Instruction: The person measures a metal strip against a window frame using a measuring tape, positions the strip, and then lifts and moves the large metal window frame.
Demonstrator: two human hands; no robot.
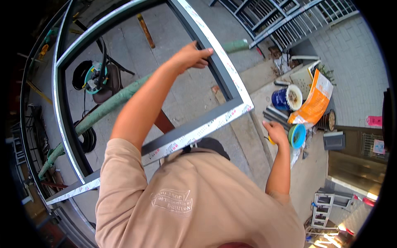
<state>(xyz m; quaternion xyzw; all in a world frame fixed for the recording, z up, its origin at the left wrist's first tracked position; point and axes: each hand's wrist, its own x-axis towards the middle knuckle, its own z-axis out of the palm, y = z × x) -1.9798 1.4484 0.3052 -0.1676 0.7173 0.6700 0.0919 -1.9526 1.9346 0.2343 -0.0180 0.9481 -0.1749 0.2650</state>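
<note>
A large dark grey window frame, with printed white protective film along its faces, spans the space in front of me. My left hand reaches across its opening to the right-hand bar, fingers apart and touching the bar's inner edge. Off the frame's near right corner, my right hand is closed around a small yellow object; the fingers hide most of it, so its kind cannot be told. A blue-green bowl lies just beside that hand.
Green-wrapped poles run beneath the frame. At right are a blue bucket, an orange sack and a spool. A chair and teal basket show through the opening. Metal railings stand at the far right.
</note>
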